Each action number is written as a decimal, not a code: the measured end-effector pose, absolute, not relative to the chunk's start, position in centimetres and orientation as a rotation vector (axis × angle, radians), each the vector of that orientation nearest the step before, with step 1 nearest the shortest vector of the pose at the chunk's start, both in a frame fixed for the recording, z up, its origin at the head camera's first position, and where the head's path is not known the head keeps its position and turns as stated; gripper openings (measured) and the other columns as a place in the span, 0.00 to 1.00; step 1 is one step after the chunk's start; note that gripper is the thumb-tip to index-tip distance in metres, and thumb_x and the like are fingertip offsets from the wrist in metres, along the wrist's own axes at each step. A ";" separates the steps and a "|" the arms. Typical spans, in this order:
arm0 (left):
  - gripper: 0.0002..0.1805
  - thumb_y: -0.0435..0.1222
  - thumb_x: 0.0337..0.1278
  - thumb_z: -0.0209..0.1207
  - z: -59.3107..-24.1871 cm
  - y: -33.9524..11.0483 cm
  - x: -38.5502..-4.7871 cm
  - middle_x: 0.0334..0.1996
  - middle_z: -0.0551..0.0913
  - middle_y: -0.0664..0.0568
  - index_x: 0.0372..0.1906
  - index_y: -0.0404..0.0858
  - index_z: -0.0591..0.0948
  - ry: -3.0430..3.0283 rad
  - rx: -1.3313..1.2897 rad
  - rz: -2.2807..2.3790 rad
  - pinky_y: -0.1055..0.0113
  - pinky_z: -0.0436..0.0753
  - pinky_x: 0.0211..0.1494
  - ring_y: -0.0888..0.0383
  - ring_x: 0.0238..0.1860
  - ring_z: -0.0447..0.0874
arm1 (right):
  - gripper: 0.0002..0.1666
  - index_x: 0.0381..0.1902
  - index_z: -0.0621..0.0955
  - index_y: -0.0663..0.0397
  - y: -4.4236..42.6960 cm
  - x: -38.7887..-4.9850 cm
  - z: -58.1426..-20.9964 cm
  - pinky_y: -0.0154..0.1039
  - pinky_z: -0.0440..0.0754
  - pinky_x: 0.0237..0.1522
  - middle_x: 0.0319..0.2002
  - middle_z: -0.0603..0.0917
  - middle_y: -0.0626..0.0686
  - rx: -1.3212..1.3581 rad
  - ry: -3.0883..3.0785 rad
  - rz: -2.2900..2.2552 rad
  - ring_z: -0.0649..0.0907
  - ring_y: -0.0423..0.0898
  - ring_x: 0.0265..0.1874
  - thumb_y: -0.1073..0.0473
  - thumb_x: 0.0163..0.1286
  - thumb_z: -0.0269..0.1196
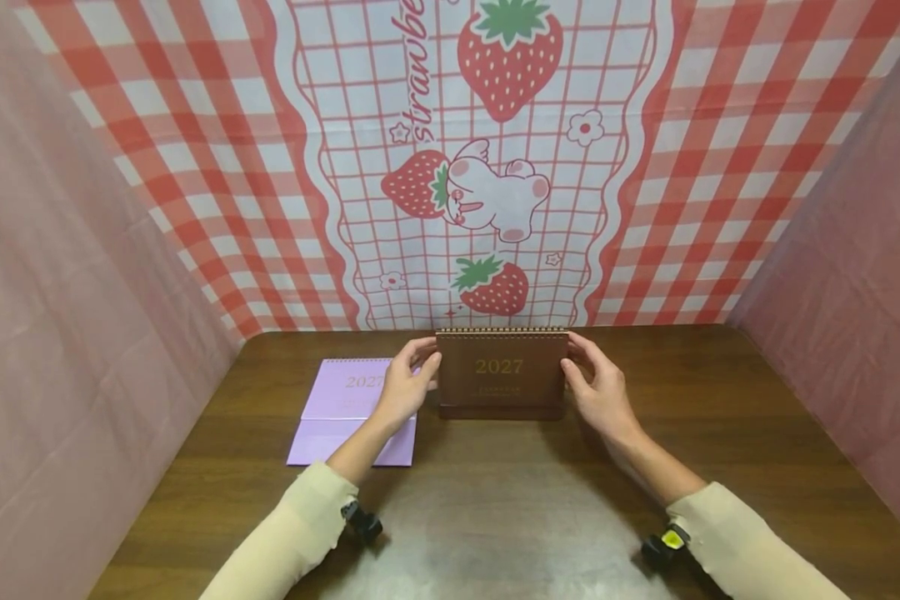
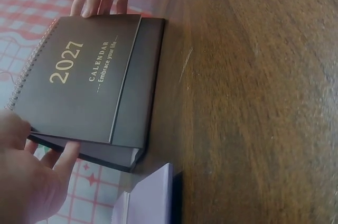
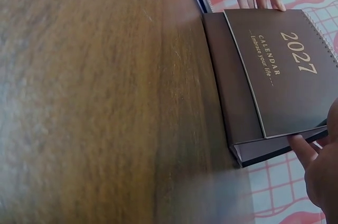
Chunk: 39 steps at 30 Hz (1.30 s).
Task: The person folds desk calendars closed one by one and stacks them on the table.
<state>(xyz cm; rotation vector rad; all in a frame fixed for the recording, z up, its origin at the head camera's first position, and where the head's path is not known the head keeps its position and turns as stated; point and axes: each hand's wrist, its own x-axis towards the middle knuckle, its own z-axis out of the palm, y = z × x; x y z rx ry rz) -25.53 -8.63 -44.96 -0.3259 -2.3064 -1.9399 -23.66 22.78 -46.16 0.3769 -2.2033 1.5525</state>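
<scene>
A brown desk calendar (image 1: pixel 502 375) with a gold 2027 stands propped up near the table's back edge, its spiral binding on top. My left hand (image 1: pixel 407 385) holds its left side edge with thumb and fingers. At the opposite edge my right hand (image 1: pixel 598 385) grips the calendar the same way. Both wrist views show the brown calendar's side (image 2: pixel 100 155) as a folded stand, with fingertips at its edges. A lilac desk calendar (image 1: pixel 345 408), also marked 2027, stands to the left, partly hidden behind my left hand and forearm.
The brown wooden table (image 1: pixel 495 517) reaches to a red-and-white checked cloth (image 1: pixel 690 167) with strawberries behind it. Pink fabric walls (image 1: pixel 840 275) close off both sides. A small black camera device (image 1: pixel 362 523) sits on each wrist.
</scene>
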 end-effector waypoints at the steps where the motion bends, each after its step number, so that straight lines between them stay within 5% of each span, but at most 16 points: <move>1: 0.22 0.31 0.86 0.58 -44.9 -8.6 -25.5 0.74 0.81 0.26 0.75 0.26 0.76 -2.309 -0.320 -1.945 0.51 0.97 0.59 0.29 0.77 0.81 | 0.28 0.79 0.74 0.74 22.8 -23.6 -46.1 0.15 0.85 0.52 0.69 0.82 0.80 0.371 -2.201 1.569 0.78 0.15 0.58 0.73 0.84 0.60; 12: 0.20 0.33 0.86 0.59 -44.0 -8.7 -25.3 0.74 0.81 0.27 0.72 0.28 0.78 -2.355 -0.295 -1.938 0.49 0.97 0.59 0.28 0.76 0.82 | 0.29 0.80 0.73 0.72 23.2 -22.9 -44.8 0.22 0.90 0.43 0.69 0.83 0.80 0.329 -2.285 1.581 0.80 0.16 0.53 0.70 0.86 0.59; 16: 0.20 0.36 0.86 0.60 -43.7 -8.7 -25.1 0.72 0.82 0.29 0.70 0.29 0.80 -2.376 -0.264 -1.912 0.52 0.97 0.57 0.28 0.73 0.85 | 0.30 0.82 0.72 0.70 23.4 -22.7 -44.3 0.29 0.94 0.44 0.73 0.80 0.79 0.304 -2.343 1.587 0.90 0.47 0.65 0.68 0.88 0.59; 19: 0.19 0.37 0.86 0.61 -43.6 -8.8 -25.1 0.71 0.82 0.29 0.69 0.30 0.80 -2.389 -0.243 -1.907 0.53 0.98 0.55 0.29 0.71 0.86 | 0.30 0.82 0.71 0.70 23.5 -22.5 -44.0 0.32 0.95 0.45 0.75 0.78 0.79 0.294 -2.369 1.594 0.83 0.72 0.73 0.67 0.88 0.59; 20: 0.20 0.37 0.86 0.61 -43.5 -8.8 -25.1 0.70 0.82 0.30 0.69 0.30 0.81 -2.393 -0.238 -1.907 0.54 0.98 0.55 0.29 0.71 0.87 | 0.29 0.82 0.71 0.70 23.5 -22.5 -43.9 0.32 0.95 0.45 0.75 0.78 0.79 0.293 -2.374 1.596 0.83 0.73 0.73 0.67 0.88 0.59; 23: 0.19 0.37 0.86 0.61 -43.5 -8.9 -25.1 0.69 0.82 0.29 0.69 0.30 0.81 -2.402 -0.233 -1.911 0.54 0.98 0.54 0.29 0.69 0.87 | 0.28 0.80 0.73 0.69 23.4 -22.4 -43.6 0.32 0.96 0.44 0.73 0.81 0.77 0.279 -2.381 1.591 0.88 0.63 0.67 0.66 0.88 0.59; 29: 0.19 0.37 0.86 0.61 -43.1 -8.9 -25.1 0.65 0.84 0.29 0.66 0.28 0.83 -2.405 -0.176 -1.939 0.52 0.98 0.54 0.31 0.65 0.89 | 0.27 0.77 0.75 0.69 23.5 -22.8 -43.5 0.34 0.96 0.40 0.68 0.85 0.78 0.270 -2.386 1.623 0.85 0.19 0.47 0.66 0.87 0.62; 39: 0.19 0.38 0.86 0.61 -42.9 -8.7 -25.5 0.60 0.86 0.32 0.65 0.28 0.85 -2.434 -0.087 -1.967 0.55 0.98 0.55 0.35 0.61 0.92 | 0.26 0.75 0.78 0.72 23.8 -23.2 -43.0 0.34 0.96 0.42 0.66 0.87 0.77 0.264 -2.431 1.601 0.88 0.24 0.49 0.63 0.87 0.63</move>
